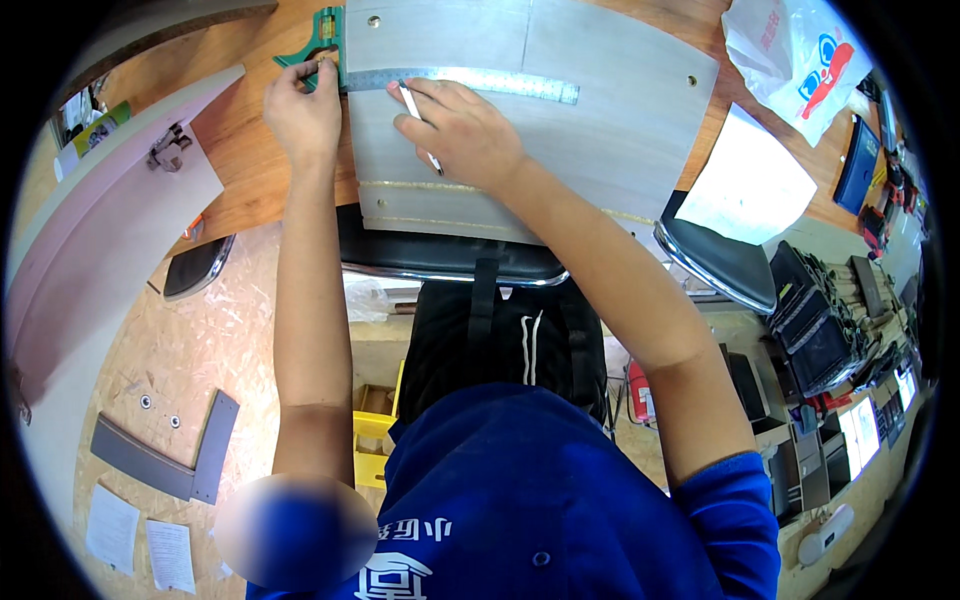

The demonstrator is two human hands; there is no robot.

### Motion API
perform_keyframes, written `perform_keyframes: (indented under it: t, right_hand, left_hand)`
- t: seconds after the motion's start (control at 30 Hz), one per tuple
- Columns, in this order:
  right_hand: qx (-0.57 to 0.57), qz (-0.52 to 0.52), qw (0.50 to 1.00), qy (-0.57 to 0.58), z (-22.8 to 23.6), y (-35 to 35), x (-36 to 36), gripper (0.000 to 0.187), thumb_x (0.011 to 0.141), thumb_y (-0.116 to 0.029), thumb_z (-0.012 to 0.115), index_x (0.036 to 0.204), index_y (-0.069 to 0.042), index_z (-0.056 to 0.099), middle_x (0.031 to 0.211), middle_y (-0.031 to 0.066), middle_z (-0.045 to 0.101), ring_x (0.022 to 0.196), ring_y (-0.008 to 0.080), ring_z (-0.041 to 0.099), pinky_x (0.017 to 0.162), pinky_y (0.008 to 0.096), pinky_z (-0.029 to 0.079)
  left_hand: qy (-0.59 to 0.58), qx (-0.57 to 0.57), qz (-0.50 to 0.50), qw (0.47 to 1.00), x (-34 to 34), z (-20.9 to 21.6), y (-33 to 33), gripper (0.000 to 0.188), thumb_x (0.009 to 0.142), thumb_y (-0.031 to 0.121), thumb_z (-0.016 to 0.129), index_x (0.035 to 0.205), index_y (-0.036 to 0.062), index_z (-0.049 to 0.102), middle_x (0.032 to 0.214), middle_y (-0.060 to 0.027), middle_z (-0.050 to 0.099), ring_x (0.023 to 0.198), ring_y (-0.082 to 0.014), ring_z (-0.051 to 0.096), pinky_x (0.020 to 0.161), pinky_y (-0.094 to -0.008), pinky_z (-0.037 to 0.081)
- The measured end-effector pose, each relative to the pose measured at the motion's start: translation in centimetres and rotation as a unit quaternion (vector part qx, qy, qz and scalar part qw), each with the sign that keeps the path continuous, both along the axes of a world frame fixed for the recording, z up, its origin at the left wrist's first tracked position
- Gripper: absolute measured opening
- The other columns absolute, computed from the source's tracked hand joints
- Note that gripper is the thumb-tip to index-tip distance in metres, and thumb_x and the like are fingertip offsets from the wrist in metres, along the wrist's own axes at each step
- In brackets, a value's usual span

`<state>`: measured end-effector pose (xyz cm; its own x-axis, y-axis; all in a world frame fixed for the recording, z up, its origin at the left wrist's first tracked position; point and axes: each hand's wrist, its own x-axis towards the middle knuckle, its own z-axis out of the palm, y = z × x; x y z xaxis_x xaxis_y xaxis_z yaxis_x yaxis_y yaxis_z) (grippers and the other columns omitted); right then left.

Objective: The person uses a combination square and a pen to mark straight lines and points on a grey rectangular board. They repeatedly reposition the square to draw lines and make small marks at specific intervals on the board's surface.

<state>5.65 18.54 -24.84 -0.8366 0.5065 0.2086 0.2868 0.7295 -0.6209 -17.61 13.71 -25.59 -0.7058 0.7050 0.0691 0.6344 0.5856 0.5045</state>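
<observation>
A combination square lies across the top of a grey panel, its green head against the panel's left edge. Its steel blade runs to the right over the panel. My left hand is closed on the lower part of the green head, thumb and fingers pinching it. In my right hand is a slim white pen, slanting between the fingers with its upper tip near the blade's lower edge. The right fingertips rest close to or on the blade; exactly where they touch is hidden.
The panel sits on a wooden table, overhanging a black chair. To the right are a sheet of white paper and a plastic bag. A pale board with a hinge stands at the left.
</observation>
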Motion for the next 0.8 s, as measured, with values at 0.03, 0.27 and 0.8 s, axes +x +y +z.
perform_keyframes:
  t: [0.03,0.27,0.8]
  right_hand:
    - [0.003,-0.001,1.000,0.000,-0.02,0.01,0.02,0.031,0.078,-0.008,0.078,0.106,-0.011,0.066,0.141,0.0100,0.064,0.130,0.0275,0.060,0.108,0.0404,0.051]
    - [0.008,0.004,1.000,-0.019,-0.23,-0.07,0.01,0.029,0.079,-0.008,0.077,0.106,-0.012,0.066,0.146,0.0095,0.063,0.134,0.0277,0.059,0.113,0.0419,0.049]
    - [0.025,-0.013,1.000,0.004,-0.21,-0.01,-0.08,0.030,0.078,-0.008,0.079,0.104,-0.012,0.066,0.144,0.0091,0.065,0.135,0.0291,0.060,0.116,0.0442,0.049]
  left_hand:
    - [0.003,0.000,-0.002,1.000,-0.05,-0.01,0.00,0.032,0.087,0.032,0.082,0.095,0.0022,0.079,0.091,-0.0200,0.072,0.090,-0.0343,0.068,0.083,-0.0446,0.054]
    - [0.002,-0.026,0.006,1.000,-0.15,-0.02,0.30,0.031,0.088,0.033,0.081,0.095,0.0030,0.080,0.092,-0.0195,0.073,0.090,-0.0350,0.068,0.083,-0.0449,0.054]
    - [-0.019,-0.030,0.024,0.999,-0.26,-0.16,0.74,0.033,0.088,0.035,0.080,0.094,0.0025,0.080,0.087,-0.0167,0.070,0.086,-0.0328,0.066,0.081,-0.0446,0.053]
